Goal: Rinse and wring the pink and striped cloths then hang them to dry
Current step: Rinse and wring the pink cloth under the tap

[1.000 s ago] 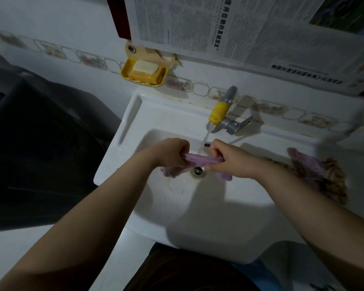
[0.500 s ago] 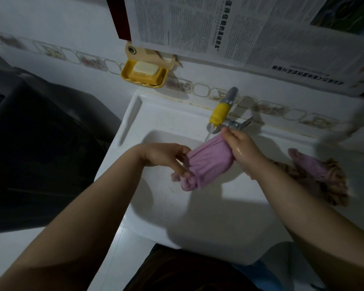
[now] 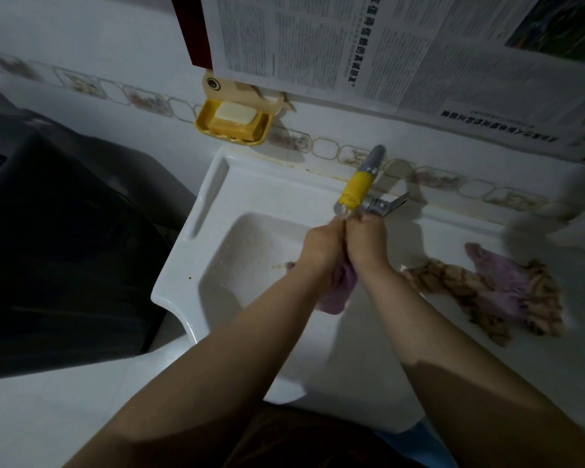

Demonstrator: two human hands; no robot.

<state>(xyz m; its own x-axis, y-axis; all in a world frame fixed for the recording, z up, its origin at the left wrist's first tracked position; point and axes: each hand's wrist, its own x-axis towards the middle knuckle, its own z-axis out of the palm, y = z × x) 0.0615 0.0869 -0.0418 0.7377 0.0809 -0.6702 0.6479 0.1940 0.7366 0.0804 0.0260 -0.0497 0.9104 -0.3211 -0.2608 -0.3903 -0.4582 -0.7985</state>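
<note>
Your left hand and right hand are pressed side by side over the sink, just under the outlet of the tap, which has a yellow wrapped section and a grey metal lever pointing right. Both hands have their fingers curled and clamped on the upper end of the pink cloth; the fingertips face away from you, so the exact grip is hidden. The rest of that cloth hangs down between your wrists into the basin, its lower end bunched near the basin floor. Whether water is running over it cannot be told. To the right, on the flat white ledge of the sink, lies the striped cloth, brown and cream, twisted and spread out, with a second pink piece lying across its middle; both are well apart from your hands. On the far wall, left of the tap, a yellow soap dish is mounted, holding a pale bar of soap. Above it a sheet of newspaper covers the wall, stretching to the right edge, with a dark red strip at its left side. A band of patterned border tiles runs along the wall behind the sink. At the left stands a large dark object, its detail lost in shadow. A few small specks dot the basin floor to the left of your hands.
</note>
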